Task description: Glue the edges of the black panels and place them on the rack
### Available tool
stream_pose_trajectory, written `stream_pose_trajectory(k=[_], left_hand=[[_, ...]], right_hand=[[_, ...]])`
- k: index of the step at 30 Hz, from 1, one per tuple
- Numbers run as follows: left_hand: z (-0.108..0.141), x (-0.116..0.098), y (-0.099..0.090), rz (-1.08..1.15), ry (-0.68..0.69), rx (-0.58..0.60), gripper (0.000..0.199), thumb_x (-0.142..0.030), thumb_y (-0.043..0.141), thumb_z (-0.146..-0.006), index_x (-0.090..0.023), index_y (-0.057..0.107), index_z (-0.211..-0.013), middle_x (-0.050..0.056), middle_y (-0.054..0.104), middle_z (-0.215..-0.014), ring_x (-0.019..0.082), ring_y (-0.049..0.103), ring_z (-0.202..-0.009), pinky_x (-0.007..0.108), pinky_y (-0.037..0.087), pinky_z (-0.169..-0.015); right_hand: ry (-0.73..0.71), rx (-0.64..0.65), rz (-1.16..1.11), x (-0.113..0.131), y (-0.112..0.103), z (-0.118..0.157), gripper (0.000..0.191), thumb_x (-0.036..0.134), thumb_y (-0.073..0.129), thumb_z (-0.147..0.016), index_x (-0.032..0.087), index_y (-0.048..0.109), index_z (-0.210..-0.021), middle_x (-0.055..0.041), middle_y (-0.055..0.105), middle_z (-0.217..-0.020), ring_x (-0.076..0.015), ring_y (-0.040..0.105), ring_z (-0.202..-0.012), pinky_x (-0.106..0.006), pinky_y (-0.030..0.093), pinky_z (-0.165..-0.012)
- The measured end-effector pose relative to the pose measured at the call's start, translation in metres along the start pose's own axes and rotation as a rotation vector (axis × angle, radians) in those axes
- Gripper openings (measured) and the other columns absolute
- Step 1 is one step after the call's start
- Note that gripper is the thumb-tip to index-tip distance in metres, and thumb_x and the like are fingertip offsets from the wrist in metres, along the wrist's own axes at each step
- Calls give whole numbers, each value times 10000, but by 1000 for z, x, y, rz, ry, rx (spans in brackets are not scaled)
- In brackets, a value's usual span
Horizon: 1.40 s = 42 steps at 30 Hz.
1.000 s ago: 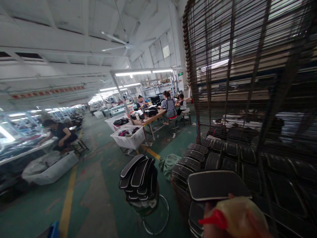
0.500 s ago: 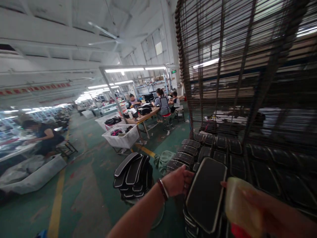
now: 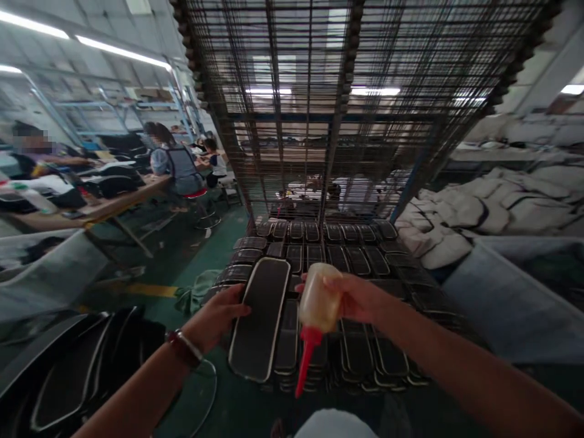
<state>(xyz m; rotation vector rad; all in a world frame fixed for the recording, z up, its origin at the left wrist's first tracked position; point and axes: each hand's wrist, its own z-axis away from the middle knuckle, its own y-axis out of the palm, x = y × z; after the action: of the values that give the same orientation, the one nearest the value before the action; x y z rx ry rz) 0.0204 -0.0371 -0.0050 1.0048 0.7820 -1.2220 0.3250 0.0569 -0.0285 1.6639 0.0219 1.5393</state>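
A dark rounded panel with a pale edge stands out at the left front of many similar stacked panels. My left hand grips its left edge, thumb over the face and fingers behind. My right hand is wrapped round a translucent bottle holding a yellowish content. The bottle is upside down, its red nozzle pointing down just right of the panel, touching nothing that I can see.
A tall wire rack rises behind the stacks. More dark panels are piled at the lower left. White bins stand at both sides, pale pieces at the right. People sit at a table at the back left.
The view has swung right, bringing the rack and stacks to the middle. My left hand has closed on the panel's edge. The bottle and its red nozzle now show fully.
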Motion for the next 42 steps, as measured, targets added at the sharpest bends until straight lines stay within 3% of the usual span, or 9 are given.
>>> stream_pose_trajectory(k=[3,6,8,11,14,20,27,36,42], left_hand=[[8,-2,-6,-79,8,51,350,-169,932,-631,-188,812,-960,76,870,-1000,264,810,-882,331,652,-807],[13,-3,-12,-151,11,133,353,-221,939,-686,-211,843,-1026,73,871,-1074,285,804,-970,344,645,-871],[12,0,-16,-190,3,183,361,-248,937,-725,-230,856,-1077,72,869,-1116,305,799,-1018,364,641,-907],[8,7,-24,-216,-18,250,424,-274,921,-779,-270,853,-1198,77,864,-1172,341,792,-1090,407,634,-964],[4,13,-31,-212,-52,300,482,-307,905,-816,-318,829,-1292,80,858,-1208,364,795,-1109,441,640,-966],[2,16,-37,-192,-65,245,492,-297,917,-802,-329,834,-1286,81,855,-1231,376,785,-1152,443,638,-982],[3,10,-25,-184,-49,194,388,-293,958,-734,-322,880,-1113,60,871,-1177,339,796,-1096,382,637,-952],[-1,11,-23,-58,-108,186,413,-241,968,-713,-278,855,-1108,74,876,-1136,321,828,-970,406,679,-864],[-4,6,-11,15,-144,147,430,-195,987,-653,-224,824,-1049,88,882,-1098,310,837,-906,398,695,-808]], right_hand=[[-192,-200,-3,32,-7,11,595,532,1020,-723,205,744,-1138,-94,784,-1078,-265,752,-960,-384,678,-783],[-407,-346,99,59,-9,15,527,513,1033,-704,207,743,-1021,-44,740,-898,-208,704,-766,-273,619,-571],[-498,-389,189,69,-8,15,494,508,1025,-713,204,739,-977,-20,699,-826,-175,652,-678,-225,542,-472],[-553,-411,286,74,-4,14,509,515,1019,-708,204,738,-998,-11,681,-818,-170,638,-662,-220,523,-443],[-577,-437,335,73,-3,14,573,508,1033,-670,214,738,-1064,-12,693,-860,-179,650,-679,-221,531,-426],[-588,-458,364,70,-1,19,589,489,1037,-652,212,738,-1077,-20,702,-886,-186,660,-694,-217,529,-415],[-638,-589,243,55,-5,15,565,502,1039,-633,212,739,-1014,-8,690,-838,-176,653,-673,-215,537,-413],[-597,-659,186,35,-7,15,552,530,1036,-639,213,736,-978,-20,687,-846,-185,653,-691,-225,537,-429],[-586,-681,157,18,-1,13,547,537,1024,-652,211,730,-979,-15,662,-831,-178,639,-673,-216,507,-416]])
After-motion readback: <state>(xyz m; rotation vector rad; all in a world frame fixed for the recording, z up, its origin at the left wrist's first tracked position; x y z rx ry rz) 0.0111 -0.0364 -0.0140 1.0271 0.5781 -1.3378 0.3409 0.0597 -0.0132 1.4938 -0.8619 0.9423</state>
